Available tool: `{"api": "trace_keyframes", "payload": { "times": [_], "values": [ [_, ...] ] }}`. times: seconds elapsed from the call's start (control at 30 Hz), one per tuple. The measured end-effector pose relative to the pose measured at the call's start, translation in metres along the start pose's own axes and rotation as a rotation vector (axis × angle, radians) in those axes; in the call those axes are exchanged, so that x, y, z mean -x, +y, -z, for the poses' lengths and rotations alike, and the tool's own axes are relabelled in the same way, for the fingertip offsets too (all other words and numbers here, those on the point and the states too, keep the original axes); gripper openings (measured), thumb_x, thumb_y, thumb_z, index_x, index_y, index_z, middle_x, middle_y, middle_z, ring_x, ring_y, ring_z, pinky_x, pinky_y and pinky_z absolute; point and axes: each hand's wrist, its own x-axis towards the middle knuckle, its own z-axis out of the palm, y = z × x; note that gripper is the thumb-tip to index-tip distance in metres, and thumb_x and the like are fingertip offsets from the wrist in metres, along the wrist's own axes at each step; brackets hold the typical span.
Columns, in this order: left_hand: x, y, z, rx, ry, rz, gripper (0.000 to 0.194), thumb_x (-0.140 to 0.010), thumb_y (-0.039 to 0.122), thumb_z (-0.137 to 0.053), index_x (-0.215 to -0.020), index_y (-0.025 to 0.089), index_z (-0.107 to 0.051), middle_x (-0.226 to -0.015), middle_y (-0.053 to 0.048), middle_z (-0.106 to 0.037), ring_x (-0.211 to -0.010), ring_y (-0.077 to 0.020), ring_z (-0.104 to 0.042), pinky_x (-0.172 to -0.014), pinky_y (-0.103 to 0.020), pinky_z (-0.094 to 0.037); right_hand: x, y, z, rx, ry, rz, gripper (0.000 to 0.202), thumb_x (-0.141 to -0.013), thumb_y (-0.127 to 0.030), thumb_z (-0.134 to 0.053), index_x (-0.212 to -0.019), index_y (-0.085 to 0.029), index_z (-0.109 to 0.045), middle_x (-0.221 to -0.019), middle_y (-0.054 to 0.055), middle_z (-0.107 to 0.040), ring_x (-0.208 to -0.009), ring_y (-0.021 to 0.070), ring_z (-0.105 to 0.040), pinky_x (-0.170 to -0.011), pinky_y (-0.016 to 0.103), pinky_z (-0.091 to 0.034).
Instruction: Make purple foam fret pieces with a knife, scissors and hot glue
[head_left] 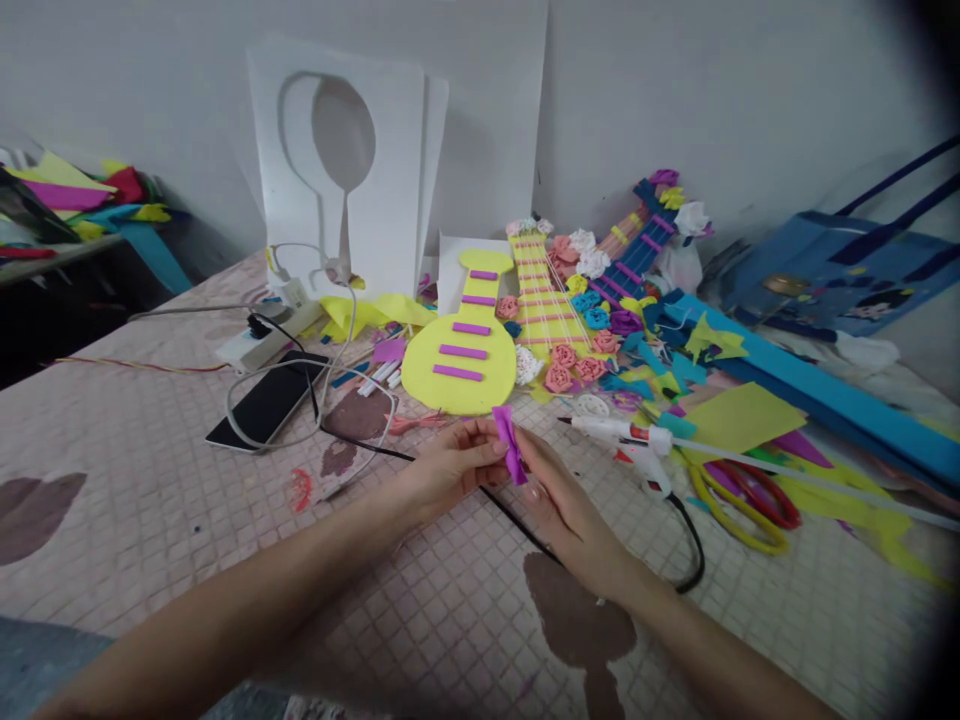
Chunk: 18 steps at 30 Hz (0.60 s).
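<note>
A small purple strip of crepe paper [511, 452] is pinched and folded between my two hands, just above the table. My left hand [461, 462] closes on it from the left, thumb and fingertips together. From the other side, the fingers of my right hand [562, 500] press against the strip. Right behind the hands lies a yellow guitar-shaped cutout [435, 370] with several purple bars across its neck and body. To the right of my right hand rests a white glue gun [622, 435] with a glue stick in its back and a small red light.
Red and yellow scissors [739, 510] lie among paper scraps at right. Decorated paper guitars [547, 300] with paper roses stand behind. A phone [270, 400], power strip [262, 340] and looped cables are at left. White cutout boards [390, 150] lean on the wall; a blue bag [840, 270] sits far right.
</note>
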Motion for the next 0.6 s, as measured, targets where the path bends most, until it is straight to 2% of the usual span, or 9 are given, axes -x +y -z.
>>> {"api": "trace_keyframes", "payload": {
  "times": [0.13,0.23,0.33,0.47,0.6],
  "values": [
    [-0.001,-0.006,0.0,-0.004,0.042,-0.03,0.029,-0.064,0.023,-0.08,-0.084,0.012,-0.063,-0.073,0.0,-0.06,-0.064,-0.0087,-0.057,-0.064,-0.021,-0.046,-0.003,-0.002,-0.005,0.178,-0.036,0.038,0.064,-0.094,-0.038,-0.037,-0.149,-0.029,-0.004,-0.155,0.002,-0.012,-0.141,0.0241,-0.014,-0.113,0.049,-0.02],
    [-0.003,-0.008,0.001,0.005,0.064,-0.052,0.029,-0.063,0.022,-0.08,-0.084,0.011,-0.063,-0.074,0.0,-0.06,-0.063,-0.0082,-0.057,-0.064,-0.021,-0.045,-0.005,-0.002,-0.007,0.331,-0.031,0.054,0.075,-0.091,-0.045,-0.042,-0.149,-0.025,0.001,-0.156,0.005,-0.007,-0.141,0.0276,-0.009,-0.112,0.054,-0.016],
    [-0.004,-0.008,0.001,0.022,0.048,-0.055,0.028,-0.064,0.021,-0.079,-0.084,0.011,-0.063,-0.072,0.0,-0.061,-0.063,-0.008,-0.058,-0.065,-0.021,-0.046,-0.002,-0.002,-0.003,0.225,-0.034,0.018,0.07,-0.093,-0.044,-0.036,-0.149,-0.025,0.004,-0.156,0.005,-0.007,-0.141,0.0243,-0.012,-0.112,0.05,-0.021],
    [-0.005,-0.007,0.0,0.04,0.026,-0.055,0.025,-0.066,0.019,-0.078,-0.084,0.011,-0.063,-0.07,0.0,-0.061,-0.061,-0.0082,-0.058,-0.064,-0.022,-0.046,0.006,-0.002,-0.001,0.13,0.061,-0.02,0.061,-0.096,-0.038,-0.031,-0.149,-0.028,-0.001,-0.154,0.004,-0.016,-0.14,0.0225,-0.019,-0.11,0.048,-0.027],
    [-0.004,-0.007,0.0,0.066,0.064,-0.085,0.024,-0.065,0.017,-0.078,-0.083,0.012,-0.063,-0.077,0.0,-0.063,-0.067,-0.0086,-0.06,-0.068,-0.021,-0.047,0.005,-0.003,-0.006,0.322,0.02,0.057,0.065,-0.094,-0.035,-0.039,-0.149,-0.027,-0.005,-0.154,0.006,-0.015,-0.14,0.0259,-0.016,-0.111,0.05,-0.024]
  ]
}}
